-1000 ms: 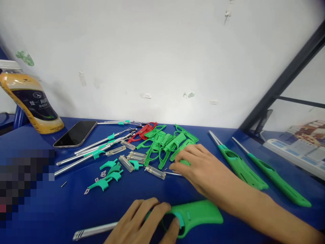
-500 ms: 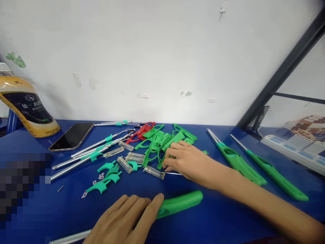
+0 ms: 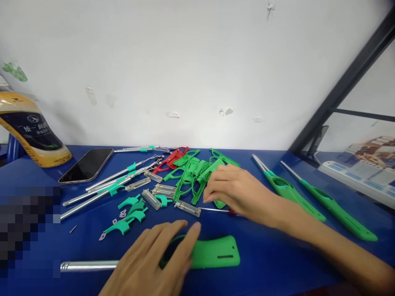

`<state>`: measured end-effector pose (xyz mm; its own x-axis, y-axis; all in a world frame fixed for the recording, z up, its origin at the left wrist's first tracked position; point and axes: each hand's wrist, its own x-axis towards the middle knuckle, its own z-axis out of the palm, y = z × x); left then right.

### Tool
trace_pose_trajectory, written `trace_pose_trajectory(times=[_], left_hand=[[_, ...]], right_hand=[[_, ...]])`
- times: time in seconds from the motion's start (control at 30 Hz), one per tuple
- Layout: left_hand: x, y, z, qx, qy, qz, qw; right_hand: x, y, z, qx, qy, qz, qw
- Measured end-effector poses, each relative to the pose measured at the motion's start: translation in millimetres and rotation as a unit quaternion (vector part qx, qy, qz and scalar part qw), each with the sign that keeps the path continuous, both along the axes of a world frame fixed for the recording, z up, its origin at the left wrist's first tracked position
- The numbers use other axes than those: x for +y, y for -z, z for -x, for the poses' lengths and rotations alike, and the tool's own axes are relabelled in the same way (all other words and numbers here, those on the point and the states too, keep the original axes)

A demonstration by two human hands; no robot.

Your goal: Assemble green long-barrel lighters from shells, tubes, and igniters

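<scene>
Green lighter [image 3: 219,253] borders open tabletop [image 3: 274,261]; left hand [image 3: 151,259] spread wide, right hand [image 3: 233,190], hold unclear.

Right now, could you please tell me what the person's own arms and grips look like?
The left grip and the right grip are bare human hands, with no gloves and no rings that I can see. The right forearm is slim and uncovered, with no sleeve, watch or bracelet in view. The left forearm is out of frame, so I cannot tell about a sleeve there.
</scene>
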<state>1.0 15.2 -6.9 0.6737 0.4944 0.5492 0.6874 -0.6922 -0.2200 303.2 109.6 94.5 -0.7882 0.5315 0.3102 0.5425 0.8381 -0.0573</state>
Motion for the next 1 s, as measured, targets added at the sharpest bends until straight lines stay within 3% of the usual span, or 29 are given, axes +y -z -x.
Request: trace_pose_trajectory(times=[0.07,0.2,0.43,0.73,0.83,1.0], left_hand=[[3.3,-6.9,-4.6,-0.023,0.038,0.015,0.999],[6.7,-11.3,-9.4,-0.058,0.053,0.060,0.995],[6.8,-10.3,-7.7,-0.037,0.058,0.040,0.997],[2.3,-13.5,-12.1,-0.024,0.033,0.048,0.998],[0.0,-6.4,-15.3,-0.051,0.009,0.039,0.998],[5.5,8.4,-17.5,-0.107,0.045,0.014,0.993]], right_hand=[[-10.3,-3.6,-4.1,0.047,0.001,0.004,0.999],[-44.0,0.7,-10.3,0.112,0.026,0.007,0.993],[-95.3,38.1,-16.3,0.257,0.113,0.053,0.958],[-101.5,61.5,-16.9,0.292,0.208,0.056,0.932],[-105.1,61.8,-24.1,0.288,0.238,0.048,0.926],[-113.3,64.4,-48.3,0.253,0.278,0.115,0.919]])
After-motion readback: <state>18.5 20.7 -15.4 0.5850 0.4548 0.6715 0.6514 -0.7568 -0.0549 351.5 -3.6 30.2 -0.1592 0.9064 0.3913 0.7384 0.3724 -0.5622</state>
